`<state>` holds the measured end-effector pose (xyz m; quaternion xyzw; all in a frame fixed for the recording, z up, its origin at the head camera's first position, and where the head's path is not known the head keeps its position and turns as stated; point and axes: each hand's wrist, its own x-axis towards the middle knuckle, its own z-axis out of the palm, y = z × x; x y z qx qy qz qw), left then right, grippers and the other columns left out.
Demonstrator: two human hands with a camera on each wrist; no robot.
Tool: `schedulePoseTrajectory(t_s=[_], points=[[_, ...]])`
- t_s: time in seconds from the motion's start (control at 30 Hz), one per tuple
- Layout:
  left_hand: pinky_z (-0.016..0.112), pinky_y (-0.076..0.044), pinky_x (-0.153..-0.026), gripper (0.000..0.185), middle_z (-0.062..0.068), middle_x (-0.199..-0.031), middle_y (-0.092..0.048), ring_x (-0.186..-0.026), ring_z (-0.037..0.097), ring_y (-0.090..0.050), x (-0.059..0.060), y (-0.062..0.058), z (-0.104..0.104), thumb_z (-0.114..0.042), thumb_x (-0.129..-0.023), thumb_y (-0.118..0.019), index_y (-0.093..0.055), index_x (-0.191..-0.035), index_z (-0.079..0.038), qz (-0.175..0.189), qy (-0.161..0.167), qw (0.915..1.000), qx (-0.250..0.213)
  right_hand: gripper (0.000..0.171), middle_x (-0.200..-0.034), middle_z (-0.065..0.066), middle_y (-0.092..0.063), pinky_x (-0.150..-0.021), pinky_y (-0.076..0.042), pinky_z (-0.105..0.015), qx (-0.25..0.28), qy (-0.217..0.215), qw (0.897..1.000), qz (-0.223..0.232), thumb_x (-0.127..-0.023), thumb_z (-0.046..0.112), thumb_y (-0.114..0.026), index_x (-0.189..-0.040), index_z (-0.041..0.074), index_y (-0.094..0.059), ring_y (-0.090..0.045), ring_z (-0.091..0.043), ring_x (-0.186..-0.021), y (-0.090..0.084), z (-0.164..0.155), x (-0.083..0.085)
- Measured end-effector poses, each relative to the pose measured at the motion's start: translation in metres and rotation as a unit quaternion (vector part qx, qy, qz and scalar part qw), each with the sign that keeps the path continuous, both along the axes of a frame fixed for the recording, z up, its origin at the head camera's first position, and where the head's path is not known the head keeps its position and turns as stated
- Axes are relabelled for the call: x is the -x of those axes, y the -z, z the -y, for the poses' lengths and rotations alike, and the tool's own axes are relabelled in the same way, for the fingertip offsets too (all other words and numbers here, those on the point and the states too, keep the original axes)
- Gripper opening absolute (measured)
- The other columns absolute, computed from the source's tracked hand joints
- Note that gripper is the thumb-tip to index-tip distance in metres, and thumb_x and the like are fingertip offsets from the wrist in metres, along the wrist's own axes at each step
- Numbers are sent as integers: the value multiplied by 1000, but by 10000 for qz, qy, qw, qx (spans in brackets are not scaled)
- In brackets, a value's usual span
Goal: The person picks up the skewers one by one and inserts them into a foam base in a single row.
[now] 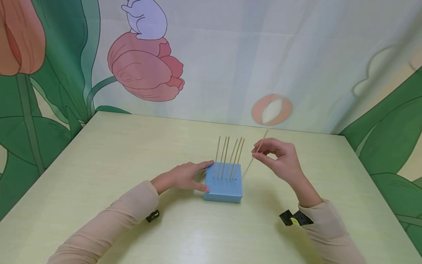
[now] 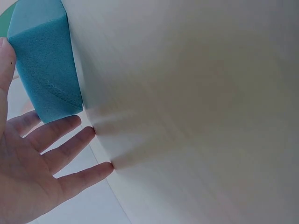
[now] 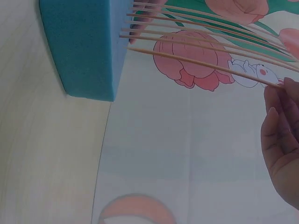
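Note:
A light blue foam block [image 1: 224,189] sits on the table with several thin wooden skewers [image 1: 226,156] standing in a row in its top. Past the right end of that row shows a small dark hole [image 1: 235,179]. My left hand [image 1: 186,176] steadies the block from its left side, thumb at the near corner and index finger at the far one; the other fingers [image 2: 70,149] spread out straight, their tips at the tabletop. Between thumb and fingertips, my right hand [image 1: 278,157] pinches another skewer [image 3: 201,64], slanted, its pointed lower end close to the block's top face.
The pale wooden table [image 1: 138,146] stretches out on both sides of the block. A curtain [image 1: 224,66] printed with flowers and leaves hangs behind its far edge. Black wrist mounts [image 1: 296,217] sit below both sleeves.

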<state>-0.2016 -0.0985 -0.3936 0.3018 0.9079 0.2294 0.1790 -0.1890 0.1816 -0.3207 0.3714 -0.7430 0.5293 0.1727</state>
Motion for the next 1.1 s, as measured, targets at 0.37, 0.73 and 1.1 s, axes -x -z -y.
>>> schedulePoseTrajectory(t_s=[0.37, 0.73, 1.1], points=[[41, -38, -93, 89, 7, -141, -38, -122, 26, -42, 0, 0, 1, -48, -77, -68, -22, -146, -17, 2, 12, 10000, -25, 21, -77, -14, -65, -62, -47, -18, -160, 96, 9993, -319, -69, -20, -66, -79, -2, -64, -58, -7, -66, 4, 12, 1], [42, -39, -93, 88, 9, -140, -40, -121, 27, -44, 0, 0, 0, -47, -77, -68, -22, -146, -15, -100, 92, 9999, -42, 20, -73, -6, -66, -58, -47, -19, -821, 373, 9940, -617, -67, -11, -73, -81, 1, -66, -58, -11, -61, 26, 19, 7], [42, -38, -93, 89, 10, -141, -38, -122, 27, -43, 3, 2, 1, -48, -78, -67, -21, -146, -15, -74, 114, 9999, -83, 29, -78, -7, -67, -60, -49, -23, -1270, 505, 9906, 64, -73, -5, -71, -100, -1, -62, -62, -15, -68, 31, 9, -4]])
